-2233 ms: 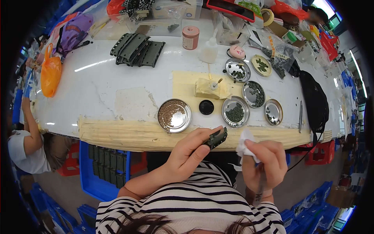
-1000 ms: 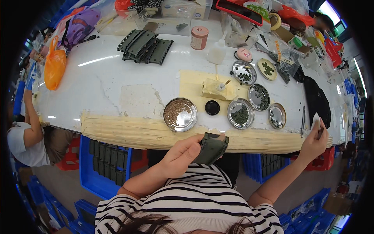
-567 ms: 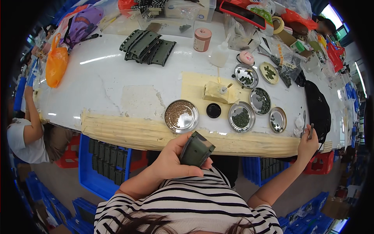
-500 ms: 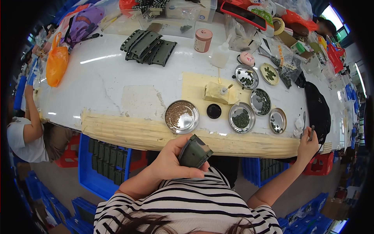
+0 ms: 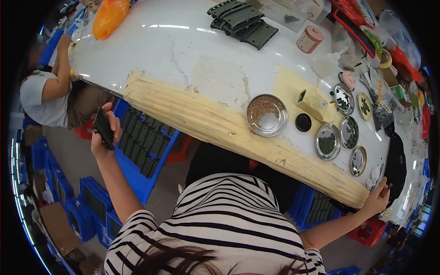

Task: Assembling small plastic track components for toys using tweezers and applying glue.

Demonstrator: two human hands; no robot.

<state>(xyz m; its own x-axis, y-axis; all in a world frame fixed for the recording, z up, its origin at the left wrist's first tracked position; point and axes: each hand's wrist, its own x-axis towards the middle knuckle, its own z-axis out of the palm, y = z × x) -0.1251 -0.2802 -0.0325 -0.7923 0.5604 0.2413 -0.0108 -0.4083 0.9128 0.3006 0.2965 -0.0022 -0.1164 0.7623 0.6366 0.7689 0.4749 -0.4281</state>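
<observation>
My left hand (image 5: 98,143) is raised out to the left, past the table's taped edge, beside a blue crate. Its fingers grip a dark green curved plastic part (image 5: 103,129), seen nearly edge-on. Under and beside it, the blue crate (image 5: 145,189) holds rows of similar dark green parts (image 5: 145,142). Far to the right, my right hand (image 5: 375,200) is closed at the table edge around a thin dark stick-like tool (image 5: 386,189); its tip is too small to make out. A stack of dark green curved parts (image 5: 243,23) lies at the back of the table.
Round metal dishes hold brown granules (image 5: 267,115) and small green pieces (image 5: 327,142). Near them are a black round cap (image 5: 303,122) and a taped block (image 5: 316,105). A black cloth item (image 5: 396,167) lies at right. Another person (image 5: 50,91) sits at the table's left.
My left hand has carried the green part from in front of my chest out left to the crate. My right hand stays at the right table edge with the tool. The view has turned left.
</observation>
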